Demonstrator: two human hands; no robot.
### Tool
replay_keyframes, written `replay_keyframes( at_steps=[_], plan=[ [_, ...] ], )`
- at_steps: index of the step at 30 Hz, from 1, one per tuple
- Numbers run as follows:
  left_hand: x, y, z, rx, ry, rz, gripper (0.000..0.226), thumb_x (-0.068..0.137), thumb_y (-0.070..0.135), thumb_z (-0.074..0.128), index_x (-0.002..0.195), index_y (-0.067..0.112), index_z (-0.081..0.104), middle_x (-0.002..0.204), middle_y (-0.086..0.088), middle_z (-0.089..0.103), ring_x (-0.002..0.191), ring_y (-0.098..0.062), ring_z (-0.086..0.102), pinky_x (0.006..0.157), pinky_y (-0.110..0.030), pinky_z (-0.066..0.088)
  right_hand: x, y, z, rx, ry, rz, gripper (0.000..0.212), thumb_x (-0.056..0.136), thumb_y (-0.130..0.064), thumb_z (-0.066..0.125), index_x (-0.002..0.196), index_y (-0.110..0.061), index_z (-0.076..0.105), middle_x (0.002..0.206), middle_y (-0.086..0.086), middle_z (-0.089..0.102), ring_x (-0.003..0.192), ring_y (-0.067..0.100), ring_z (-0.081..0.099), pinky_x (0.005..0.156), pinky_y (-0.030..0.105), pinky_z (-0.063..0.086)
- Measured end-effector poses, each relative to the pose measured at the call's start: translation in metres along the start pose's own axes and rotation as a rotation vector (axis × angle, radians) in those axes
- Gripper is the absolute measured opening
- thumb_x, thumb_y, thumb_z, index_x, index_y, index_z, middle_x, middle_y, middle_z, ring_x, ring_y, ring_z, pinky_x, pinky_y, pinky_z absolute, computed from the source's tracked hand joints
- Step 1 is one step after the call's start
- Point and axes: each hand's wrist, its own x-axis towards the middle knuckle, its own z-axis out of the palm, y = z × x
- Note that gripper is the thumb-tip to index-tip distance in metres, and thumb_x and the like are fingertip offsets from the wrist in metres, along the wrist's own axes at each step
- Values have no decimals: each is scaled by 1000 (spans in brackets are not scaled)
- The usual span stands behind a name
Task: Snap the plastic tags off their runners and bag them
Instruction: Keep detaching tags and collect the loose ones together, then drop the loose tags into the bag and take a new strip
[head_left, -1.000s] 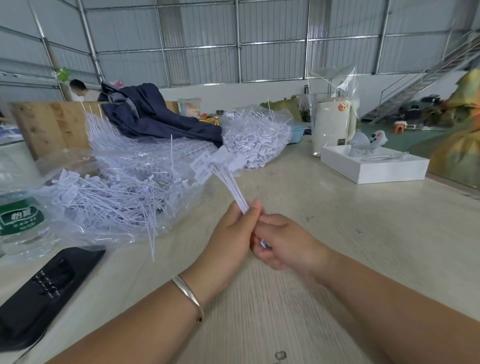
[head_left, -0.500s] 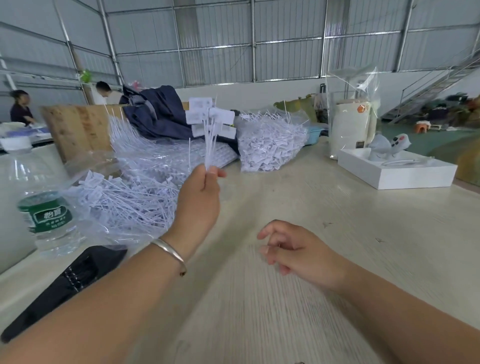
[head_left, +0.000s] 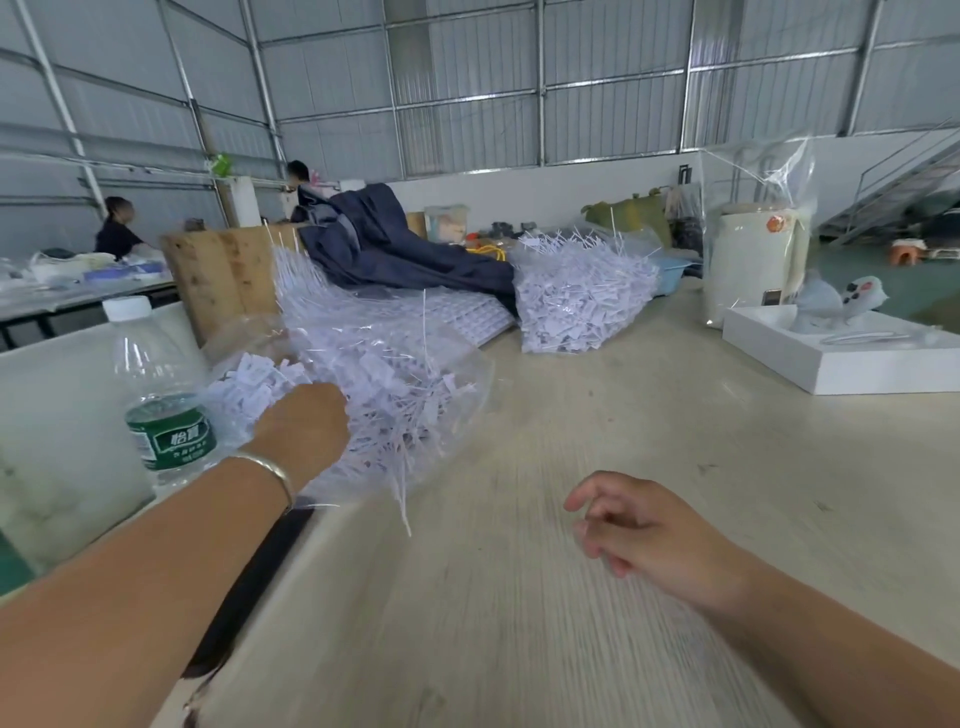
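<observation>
You're leaning over a broad, pale table (head_left: 649, 467) with a fine wood-grain look, its surface streaked by motion blur near you. Off to the far right a flat white rectangular box (head_left: 852, 364) is sitting on it, with a tall cream cylinder wrapped in crinkled clear film (head_left: 748, 265) standing just behind. A dark navy cloth (head_left: 395, 249) is lying heaped in soft folds at the back, beside an upright board of raw plywood (head_left: 223, 280). In front of that, a big clear plastic bag (head_left: 457, 395) is sprawling open on the table's left side, glossy and wrinkled, stuffed with thin white plastic tags (head_left: 384, 384), flat little rectangles on long spiky stems poking out in every direction. A second clear bag of tags (head_left: 576, 301) is bulging further back, near the table's middle. A clear ribbed water bottle (head_left: 156, 395) with a white cap and green label is standing just left of your wrist. Your left hand (head_left: 304, 431), silver bangle (head_left: 270, 473) on the wrist, is reaching into the near bag's pile, knuckles toward you; its fingers are buried among the tags, so I can't tell whether they're gripping anything. Your right hand (head_left: 649, 530) is hovering over the bare table, well apart from the bags, fingers loosely curled and holding nothing.
</observation>
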Motion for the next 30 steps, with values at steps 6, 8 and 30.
replay_keyframes(
  at_steps=[6,8,30],
  plan=[
    [13,11,-3,-15,311,180,18,95,6,50,92,3,67,101,-22,61,91,-40,60,68,-41,46,0,3,1,-32,-9,30,16,87,-4,61,90,-18,66,63,0,62,52,12,51,58,27,44],
    [18,20,-2,90,194,146,17,95,4,48,95,2,65,103,-21,62,94,-38,60,68,-39,45,-1,3,0,-39,-9,41,17,86,-3,60,90,-18,67,62,-2,62,53,11,51,58,27,44],
    [88,32,-17,153,218,122,30,97,19,39,107,1,61,110,-19,56,109,-37,50,90,-51,48,8,6,-1,46,12,33,23,86,-3,62,81,-25,69,61,3,63,47,9,45,50,24,37]
  ],
)
